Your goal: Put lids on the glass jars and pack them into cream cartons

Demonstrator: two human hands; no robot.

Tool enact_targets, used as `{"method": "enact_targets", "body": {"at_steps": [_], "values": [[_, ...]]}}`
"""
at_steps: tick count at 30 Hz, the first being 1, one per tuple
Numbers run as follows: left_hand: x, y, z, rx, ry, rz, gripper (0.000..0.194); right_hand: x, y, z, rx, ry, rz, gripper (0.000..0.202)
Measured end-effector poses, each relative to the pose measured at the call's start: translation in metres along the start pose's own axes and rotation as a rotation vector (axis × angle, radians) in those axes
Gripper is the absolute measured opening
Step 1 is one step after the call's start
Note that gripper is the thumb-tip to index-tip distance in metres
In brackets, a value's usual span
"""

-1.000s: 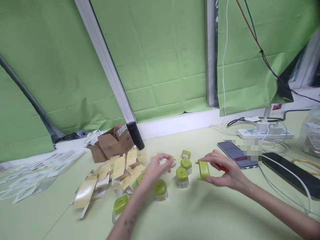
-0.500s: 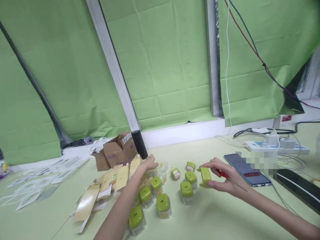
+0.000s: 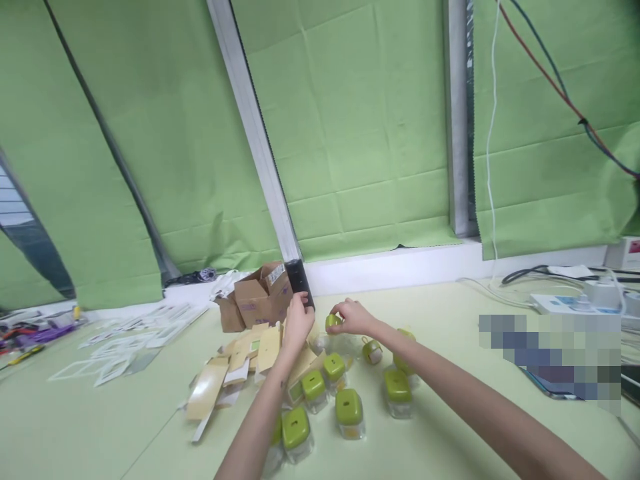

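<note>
My right hand [image 3: 356, 316] is closed, its fingertips gripping a small green lid [image 3: 333, 323] above the table. Just left of it, my left hand [image 3: 299, 319] has its fingers bent in front of a tall black object [image 3: 298, 280]; whatever they hold, if anything, is hidden. Several clear jars with green lids stand below, including a jar [image 3: 350, 412] in the middle and another jar [image 3: 398, 392] under my right forearm. Beside that forearm lies a small green-and-white piece [image 3: 372, 351]. Clear plastic parts [image 3: 345, 345] lie beneath my hands.
Flattened yellow cartons [image 3: 207, 387] lie left of the jars, with an open cardboard box [image 3: 263, 300] behind them. White frames [image 3: 120, 343] spread farther left. At right are a power strip [image 3: 565, 304], cables and a partly blurred phone [image 3: 555, 385]. Green curtains [image 3: 360, 133] hang behind.
My right hand has moved left and away from me with a green lid, close to my left hand. My left hand has risen and its fingers have bent. The view has swung slightly left.
</note>
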State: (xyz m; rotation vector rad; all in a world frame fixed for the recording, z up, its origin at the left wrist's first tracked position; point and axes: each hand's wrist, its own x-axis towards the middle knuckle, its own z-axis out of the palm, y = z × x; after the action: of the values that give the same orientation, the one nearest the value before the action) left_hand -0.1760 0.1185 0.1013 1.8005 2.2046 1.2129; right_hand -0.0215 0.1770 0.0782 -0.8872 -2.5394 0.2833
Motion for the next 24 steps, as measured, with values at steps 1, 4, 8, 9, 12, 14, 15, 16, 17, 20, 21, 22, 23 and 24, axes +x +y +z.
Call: {"method": "enact_targets", "body": {"at_steps": [1,4,8,9,12,14,15,16,17,20,21,22,23,24], "values": [[-0.006,0.002,-0.009,-0.032,0.069,0.014,0.031,0.011,-0.007,0.007,-0.027,-0.041,-0.007,0.045],[-0.030,0.008,-0.035,-0.124,0.198,0.061,0.035,0.034,-0.026,0.028,-0.117,-0.150,-0.004,0.039],[-0.063,0.012,-0.054,-0.212,0.248,0.091,0.030,0.040,-0.040,0.043,-0.200,-0.218,0.039,0.028],[-0.069,0.012,-0.056,-0.236,0.248,0.091,0.030,0.038,-0.040,0.042,-0.208,-0.221,0.046,0.028],[-0.084,0.013,-0.056,-0.321,0.250,0.080,0.029,0.026,-0.025,0.026,-0.217,-0.205,0.057,0.029],[-0.092,0.015,-0.054,-0.372,0.248,0.073,0.027,0.010,-0.003,0.006,-0.220,-0.194,0.062,0.030],[-0.097,0.017,-0.051,-0.395,0.238,0.073,0.027,-0.001,0.012,-0.006,-0.225,-0.195,0.070,0.029],[-0.102,0.021,-0.048,-0.420,0.221,0.075,0.026,-0.013,0.027,-0.018,-0.231,-0.208,0.082,0.029],[-0.107,0.027,-0.045,-0.445,0.197,0.078,0.026,-0.026,0.043,-0.028,-0.235,-0.228,0.095,0.030],[-0.126,0.050,-0.028,-0.528,0.113,0.100,0.023,-0.068,0.083,-0.048,-0.226,-0.303,0.146,0.055],[-0.132,0.060,-0.021,-0.560,0.088,0.107,0.021,-0.081,0.092,-0.049,-0.218,-0.308,0.164,0.059],[-0.139,0.069,-0.012,-0.598,0.058,0.112,0.020,-0.092,0.098,-0.049,-0.207,-0.300,0.175,0.058],[-0.145,0.078,-0.002,-0.642,0.027,0.107,0.019,-0.103,0.102,-0.048,-0.194,-0.278,0.184,0.055],[-0.152,0.085,0.009,-0.685,-0.025,0.096,0.019,-0.113,0.103,-0.047,-0.181,-0.243,0.192,0.050]]}}
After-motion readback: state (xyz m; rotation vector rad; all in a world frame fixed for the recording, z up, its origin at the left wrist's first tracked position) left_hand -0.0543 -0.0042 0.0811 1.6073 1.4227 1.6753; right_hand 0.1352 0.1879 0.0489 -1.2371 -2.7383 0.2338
